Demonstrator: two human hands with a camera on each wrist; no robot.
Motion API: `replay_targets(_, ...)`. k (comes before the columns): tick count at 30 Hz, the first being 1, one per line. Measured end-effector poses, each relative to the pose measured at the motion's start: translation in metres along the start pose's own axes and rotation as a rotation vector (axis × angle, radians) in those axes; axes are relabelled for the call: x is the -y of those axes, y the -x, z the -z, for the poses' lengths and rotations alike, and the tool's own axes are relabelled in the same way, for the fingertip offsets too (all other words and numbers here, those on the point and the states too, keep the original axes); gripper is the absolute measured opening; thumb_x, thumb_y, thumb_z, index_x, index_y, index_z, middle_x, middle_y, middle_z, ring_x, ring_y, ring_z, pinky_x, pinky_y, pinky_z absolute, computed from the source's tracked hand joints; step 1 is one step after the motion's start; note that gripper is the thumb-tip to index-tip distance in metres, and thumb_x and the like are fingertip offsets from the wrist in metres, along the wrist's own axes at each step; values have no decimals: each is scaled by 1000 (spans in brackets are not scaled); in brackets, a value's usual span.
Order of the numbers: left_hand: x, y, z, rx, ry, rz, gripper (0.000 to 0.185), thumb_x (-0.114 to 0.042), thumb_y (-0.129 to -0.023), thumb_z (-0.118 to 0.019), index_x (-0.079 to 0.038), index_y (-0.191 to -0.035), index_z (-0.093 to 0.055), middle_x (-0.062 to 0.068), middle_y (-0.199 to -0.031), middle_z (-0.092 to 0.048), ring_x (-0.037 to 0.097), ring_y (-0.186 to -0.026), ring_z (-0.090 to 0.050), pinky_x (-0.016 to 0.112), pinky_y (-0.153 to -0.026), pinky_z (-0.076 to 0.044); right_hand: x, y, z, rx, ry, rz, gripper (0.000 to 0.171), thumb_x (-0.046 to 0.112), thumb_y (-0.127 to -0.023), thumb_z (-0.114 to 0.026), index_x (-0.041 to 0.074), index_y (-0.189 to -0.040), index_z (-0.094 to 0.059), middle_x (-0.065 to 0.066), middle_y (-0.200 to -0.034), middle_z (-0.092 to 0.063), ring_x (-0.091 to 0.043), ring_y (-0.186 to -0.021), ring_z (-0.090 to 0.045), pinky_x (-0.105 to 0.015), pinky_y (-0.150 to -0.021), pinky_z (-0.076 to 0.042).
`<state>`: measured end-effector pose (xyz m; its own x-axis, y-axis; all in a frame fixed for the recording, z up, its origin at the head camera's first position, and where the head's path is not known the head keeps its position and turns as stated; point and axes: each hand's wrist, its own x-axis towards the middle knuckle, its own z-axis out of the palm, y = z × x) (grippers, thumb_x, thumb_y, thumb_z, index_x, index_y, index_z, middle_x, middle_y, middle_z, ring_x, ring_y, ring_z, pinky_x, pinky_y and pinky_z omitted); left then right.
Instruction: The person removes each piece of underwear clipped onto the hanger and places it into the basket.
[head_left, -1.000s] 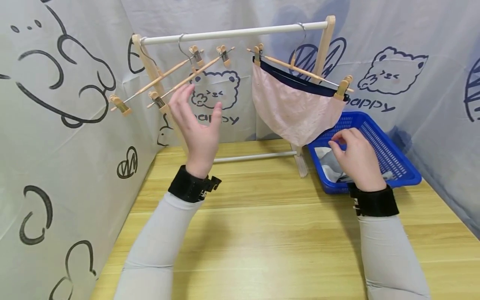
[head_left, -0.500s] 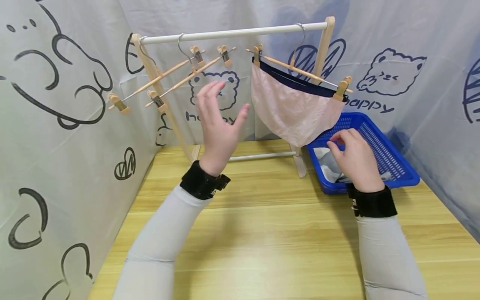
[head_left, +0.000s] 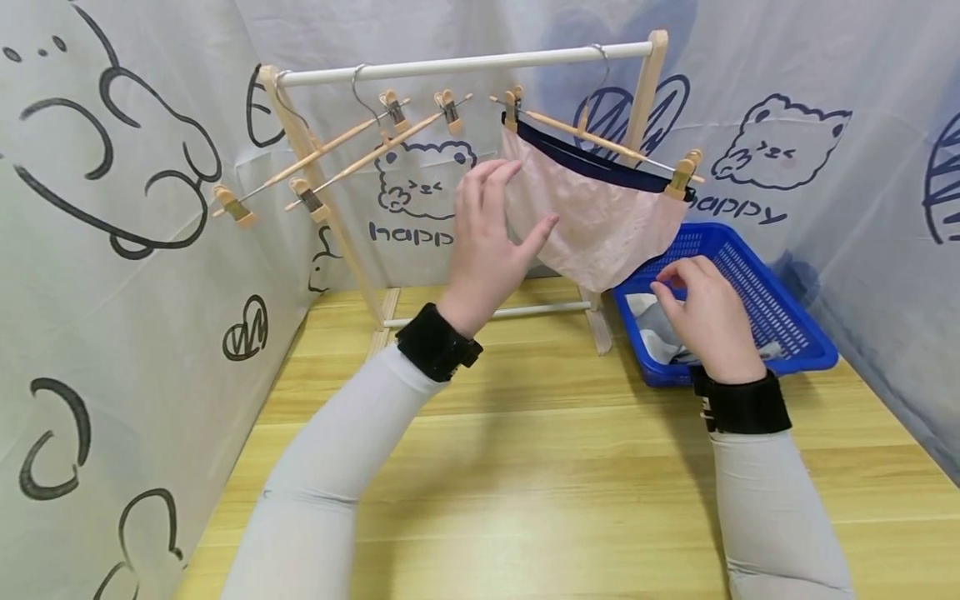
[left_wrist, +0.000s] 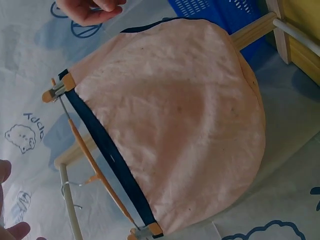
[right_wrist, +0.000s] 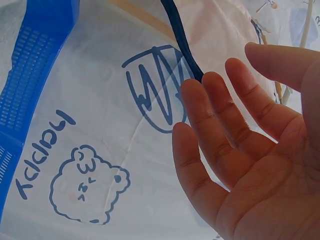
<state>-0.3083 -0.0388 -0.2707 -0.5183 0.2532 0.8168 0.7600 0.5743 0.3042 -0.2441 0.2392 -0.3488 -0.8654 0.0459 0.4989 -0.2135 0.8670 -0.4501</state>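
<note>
A pair of pink briefs [head_left: 592, 217] with navy trim hangs by two wooden clips from a hanger [head_left: 581, 133] at the rack's right. In the head view my left hand [head_left: 487, 246] is raised beside the briefs' left edge, thumb and fingers spread and holding nothing. Its fingertips show only at the lower left of the left wrist view, apart from the pink cloth [left_wrist: 180, 115]. Over the near end of the blue basket [head_left: 813, 354] hovers my right hand [head_left: 711, 317]. The right wrist view shows its palm bare and the fingers loosely bent.
Two bare clip hangers [head_left: 337, 150] hang from the white rail [head_left: 465, 64] on the left. Grey and white cloth [head_left: 656, 329] lies in the basket. The wooden rack stands on the wood-grain table [head_left: 540, 467], with printed curtains behind and on both sides.
My left hand has moved right, from in front of the bare hangers to the left edge of the briefs. The right hand has stayed nearly still over the basket.
</note>
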Motion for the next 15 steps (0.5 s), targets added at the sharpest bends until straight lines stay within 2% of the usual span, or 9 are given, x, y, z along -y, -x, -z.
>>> replay_targets(8,-8,-11,-13,121,-89,-54,73,-45,-96,-71,-5,-150,-43,14,-153,-42,29,-142,-35,31,-125,-18,0,1,1,2,-4,-7,15,13,-102,-65,0,-108,-65,-21,-113,-58,-38,-104,-58,-54,-91,-48)
replay_targets(15,-11,-17,-20,236,-181,-25,76,-52,-98,-66,-11,-156,-39,8,-162,-37,26,-145,-33,31,-124,-22,2,1,0,1,-6,-2,15,14,-102,-65,0,-107,-65,-21,-114,-58,-36,-104,-58,-54,-91,-48)
